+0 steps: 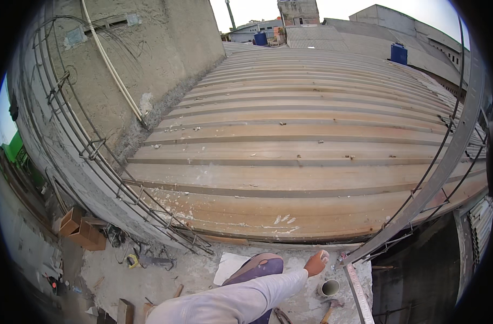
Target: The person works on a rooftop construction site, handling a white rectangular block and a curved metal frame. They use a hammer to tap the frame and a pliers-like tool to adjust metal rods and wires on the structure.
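My left arm, in a pale sleeve, reaches across my purple-trousered knee [268,263] from the lower left. At its end my left hand [314,263] is closed, with something whitish at the fingertips that I cannot make out. It is above the concrete ledge, close to the foot of a tall metal bar [431,186]. Just below the hand stands an open pale cylindrical container [329,289]. Beside that lies a hammer [333,306] with a wooden handle. Dark-handled pliers [282,315] show at the bottom edge. My right hand is out of view.
Corrugated roofing [289,146] spreads beyond the ledge. Rebar cages [98,154] rise at the left, with more rebar at the right. A dark drop [419,270] opens right of the ledge. A white sheet [230,267], brown boxes [87,233] and a yellow-and-black tool [133,261] lie leftward.
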A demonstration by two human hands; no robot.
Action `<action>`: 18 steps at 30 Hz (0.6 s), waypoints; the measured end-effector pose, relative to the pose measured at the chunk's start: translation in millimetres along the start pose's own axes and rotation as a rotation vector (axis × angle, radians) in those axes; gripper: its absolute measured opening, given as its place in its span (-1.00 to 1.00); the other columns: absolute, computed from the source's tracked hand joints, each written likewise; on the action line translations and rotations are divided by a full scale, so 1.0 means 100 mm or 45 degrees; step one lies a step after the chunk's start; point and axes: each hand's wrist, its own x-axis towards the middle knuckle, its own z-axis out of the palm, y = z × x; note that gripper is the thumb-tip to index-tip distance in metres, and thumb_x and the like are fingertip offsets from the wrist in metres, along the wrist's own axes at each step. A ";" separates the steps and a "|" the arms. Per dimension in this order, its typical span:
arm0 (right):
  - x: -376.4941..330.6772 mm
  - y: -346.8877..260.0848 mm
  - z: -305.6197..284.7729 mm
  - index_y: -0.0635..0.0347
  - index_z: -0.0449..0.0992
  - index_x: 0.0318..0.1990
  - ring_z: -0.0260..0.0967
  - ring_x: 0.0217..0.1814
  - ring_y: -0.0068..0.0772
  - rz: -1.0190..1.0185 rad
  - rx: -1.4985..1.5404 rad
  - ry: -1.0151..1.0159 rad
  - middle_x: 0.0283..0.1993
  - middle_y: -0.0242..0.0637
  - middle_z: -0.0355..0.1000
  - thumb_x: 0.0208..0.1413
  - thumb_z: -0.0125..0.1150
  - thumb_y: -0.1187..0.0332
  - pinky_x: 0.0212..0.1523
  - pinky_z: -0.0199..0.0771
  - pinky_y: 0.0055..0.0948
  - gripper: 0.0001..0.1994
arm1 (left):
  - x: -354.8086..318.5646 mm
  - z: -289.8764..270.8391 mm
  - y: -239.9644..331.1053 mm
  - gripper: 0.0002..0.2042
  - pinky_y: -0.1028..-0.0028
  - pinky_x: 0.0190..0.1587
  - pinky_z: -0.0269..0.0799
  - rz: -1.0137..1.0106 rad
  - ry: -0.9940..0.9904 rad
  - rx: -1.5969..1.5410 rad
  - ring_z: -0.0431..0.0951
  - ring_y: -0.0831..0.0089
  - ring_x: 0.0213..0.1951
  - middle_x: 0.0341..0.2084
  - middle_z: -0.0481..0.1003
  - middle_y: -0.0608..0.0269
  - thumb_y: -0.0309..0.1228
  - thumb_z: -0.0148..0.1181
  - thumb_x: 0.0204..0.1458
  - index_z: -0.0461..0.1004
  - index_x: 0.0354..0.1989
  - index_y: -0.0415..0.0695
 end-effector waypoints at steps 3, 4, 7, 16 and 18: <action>0.11 0.02 -0.09 0.32 0.52 -0.10 0.54 -0.12 0.13 -0.262 -0.136 -0.067 -0.11 0.10 0.53 0.29 0.07 0.25 0.02 0.52 0.02 -0.72 | -0.21 -0.46 0.54 -0.75 0.12 0.15 0.43 0.241 -0.139 0.116 0.57 -0.01 0.08 -0.05 0.58 -0.06 -0.32 0.09 0.28 0.44 0.05 -0.15; 0.14 0.01 -0.14 0.31 0.53 -0.13 0.54 -0.14 0.11 -0.345 -0.172 -0.094 -0.13 0.08 0.54 0.29 0.07 0.25 0.02 0.53 0.02 -0.73 | -0.27 -0.67 0.73 -0.75 0.12 0.15 0.43 0.288 -0.192 0.142 0.57 -0.01 0.08 -0.05 0.58 -0.05 -0.33 0.09 0.29 0.44 0.06 -0.15; -0.02 0.15 -0.33 0.28 0.57 -0.24 0.55 -0.21 0.05 -0.549 -0.280 -0.199 -0.22 0.02 0.56 0.27 0.08 0.26 0.01 0.54 -0.01 -0.74 | -0.73 -1.37 1.37 -0.74 0.10 0.13 0.42 0.282 -0.279 0.272 0.56 -0.03 0.06 -0.04 0.57 -0.05 -0.33 0.07 0.29 0.43 0.07 -0.15; -0.22 -0.19 -2.03 0.34 0.56 -0.16 0.58 -0.24 0.02 -0.625 0.041 -0.240 -0.23 0.04 0.58 0.29 0.12 0.23 0.01 0.57 -0.08 -0.71 | -2.62 -3.02 2.16 -0.61 0.06 0.16 0.41 0.270 -0.180 0.413 0.55 -0.11 0.11 0.01 0.58 -0.11 -0.28 0.14 0.21 0.45 0.20 -0.08; -0.22 -0.41 -2.65 0.41 0.48 -0.01 0.58 -0.15 0.08 -0.326 0.099 -0.627 -0.10 0.14 0.55 0.32 0.09 0.22 0.00 0.57 -0.07 -0.65 | -2.96 -3.25 2.44 -0.56 0.08 0.22 0.38 -0.015 -0.273 0.509 0.52 -0.08 0.16 0.07 0.56 -0.11 -0.21 0.18 0.19 0.48 0.21 -0.09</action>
